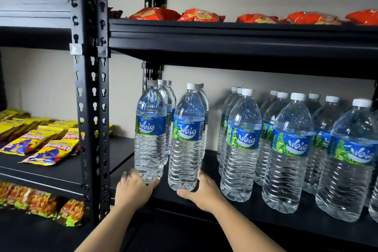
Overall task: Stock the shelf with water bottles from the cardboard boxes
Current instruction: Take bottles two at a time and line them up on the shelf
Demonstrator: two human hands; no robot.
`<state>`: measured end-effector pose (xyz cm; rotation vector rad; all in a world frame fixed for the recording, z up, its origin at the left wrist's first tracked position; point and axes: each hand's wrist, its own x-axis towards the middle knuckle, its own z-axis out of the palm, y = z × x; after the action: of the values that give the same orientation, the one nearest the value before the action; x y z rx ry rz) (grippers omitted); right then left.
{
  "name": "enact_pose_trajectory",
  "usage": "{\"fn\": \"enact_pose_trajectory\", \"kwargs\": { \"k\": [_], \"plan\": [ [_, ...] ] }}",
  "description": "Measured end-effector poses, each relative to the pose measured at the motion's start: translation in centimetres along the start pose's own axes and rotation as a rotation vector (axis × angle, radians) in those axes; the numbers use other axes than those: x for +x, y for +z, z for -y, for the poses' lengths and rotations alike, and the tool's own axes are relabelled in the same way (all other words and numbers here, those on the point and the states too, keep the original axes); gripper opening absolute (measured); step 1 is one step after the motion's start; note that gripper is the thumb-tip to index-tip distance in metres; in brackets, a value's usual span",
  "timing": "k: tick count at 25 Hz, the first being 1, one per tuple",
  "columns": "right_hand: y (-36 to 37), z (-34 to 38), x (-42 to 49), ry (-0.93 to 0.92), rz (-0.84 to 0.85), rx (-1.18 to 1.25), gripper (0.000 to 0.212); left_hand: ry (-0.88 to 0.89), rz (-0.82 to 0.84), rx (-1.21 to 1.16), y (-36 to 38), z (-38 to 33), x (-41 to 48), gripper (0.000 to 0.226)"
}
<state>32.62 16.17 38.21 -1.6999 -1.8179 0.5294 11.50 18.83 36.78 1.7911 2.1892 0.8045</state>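
Observation:
Two clear water bottles with blue-green labels stand upright at the front left of the black shelf (235, 208). My left hand (134, 189) grips the base of the left bottle (150, 135). My right hand (201, 192) grips the base of the second bottle (187, 139). More bottles stand in rows right behind these two. To the right, several rows of the same bottles (288, 153) fill the shelf out to the frame edge. No cardboard box is in view.
Black slotted uprights (91, 108) stand just left of my left hand. Red snack bags (201, 15) lie on the shelf above. Yellow snack packs (49, 151) fill the neighbouring shelf at left, with orange-green packs (43, 203) below. A gap lies between the two bottle groups.

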Motion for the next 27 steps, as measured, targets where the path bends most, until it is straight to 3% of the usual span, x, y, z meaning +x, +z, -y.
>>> {"fn": "enact_pose_trajectory", "kwargs": {
  "k": [2,6,10,16,19,22,27],
  "plan": [
    [-0.7,-0.1,-1.0,0.012,0.043,-0.065,0.091,-0.016,0.011,0.137,0.4,-0.2,-1.0,0.095],
    [-1.4,-1.2,-3.4,-0.020,0.108,-0.283,0.077,-0.098,0.092,0.372,0.3,-2.0,-2.9,0.091],
    [-1.8,-2.4,-4.6,-0.099,0.114,-0.378,0.064,0.047,0.094,0.576,-0.2,-4.1,-4.5,0.068],
    [-2.5,-3.3,-5.5,-0.142,0.125,-0.348,0.059,0.283,0.015,0.442,-0.2,-5.1,-6.8,0.052],
    [-2.9,-3.5,-4.7,-0.082,0.171,-0.257,0.058,0.331,0.137,0.343,0.8,-5.3,-6.8,0.071],
    [-3.1,-3.9,-3.8,-0.048,0.210,-0.151,0.061,0.212,0.290,0.338,1.8,-5.3,-6.6,0.107],
    [-2.9,-4.0,-3.9,-0.044,0.176,-0.163,0.062,0.182,0.351,0.309,2.0,-5.3,-6.3,0.116]
  ]
}}
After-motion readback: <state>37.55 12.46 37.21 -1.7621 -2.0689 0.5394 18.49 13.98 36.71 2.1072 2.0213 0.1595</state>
